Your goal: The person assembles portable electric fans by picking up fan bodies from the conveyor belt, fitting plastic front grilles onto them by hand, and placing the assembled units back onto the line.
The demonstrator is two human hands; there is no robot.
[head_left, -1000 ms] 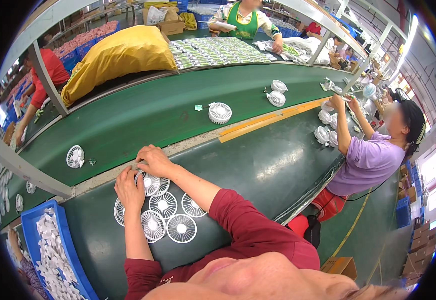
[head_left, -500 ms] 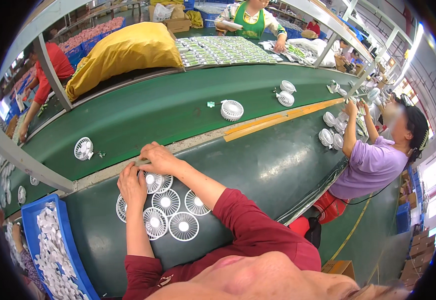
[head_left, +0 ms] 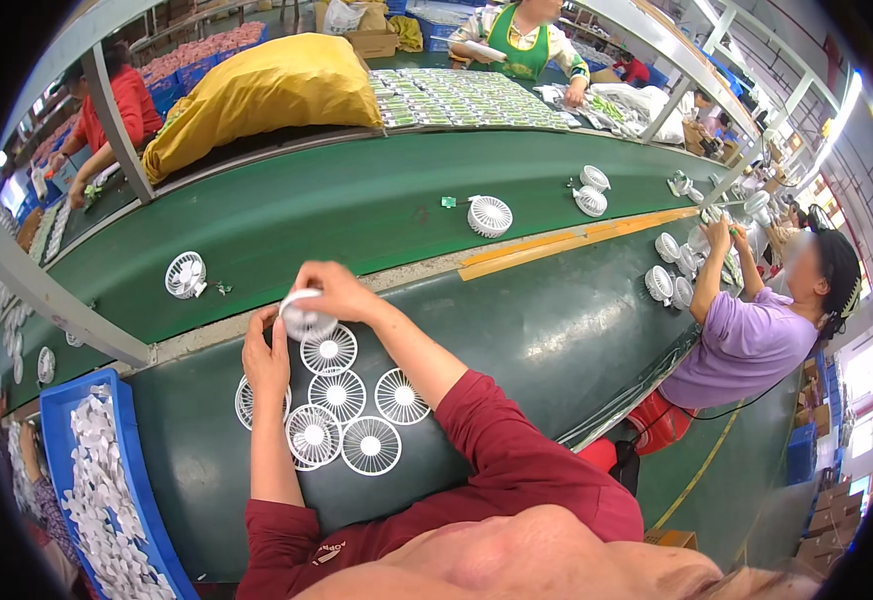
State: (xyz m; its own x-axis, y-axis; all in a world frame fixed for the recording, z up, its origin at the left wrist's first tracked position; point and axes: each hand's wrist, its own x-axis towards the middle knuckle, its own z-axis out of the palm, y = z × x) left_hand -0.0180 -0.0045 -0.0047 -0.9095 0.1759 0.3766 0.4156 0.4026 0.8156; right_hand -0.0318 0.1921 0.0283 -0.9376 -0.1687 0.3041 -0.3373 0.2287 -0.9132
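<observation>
My right hand (head_left: 335, 292) pinches the rim of a white round fan grille (head_left: 307, 320), smeared by motion and tilted over the bench. My left hand (head_left: 266, 350) is close at the grille's left edge, fingers bent together; whatever they hold is hidden. Below my hands several spoked white grilles lie flat in a loose cluster, some overlapping: one grille (head_left: 329, 348) just under the held one, another grille (head_left: 337, 395) in the middle, a grille (head_left: 372, 446) nearest me and a grille (head_left: 401, 397) to the right. My left forearm partly covers the leftmost grille (head_left: 247, 402).
A blue bin (head_left: 57, 420) of small white parts stands at left. Past the dark green bench (head_left: 517, 370) runs a green conveyor (head_left: 357, 200) carrying white fans (head_left: 490, 216). A metal post (head_left: 117, 130) rises at far left. A person in purple (head_left: 747, 330) works at right.
My right hand has drawn back slightly and now tilts a white grille up from the cluster. My hands have moved apart a little. The whole view has shifted slightly.
</observation>
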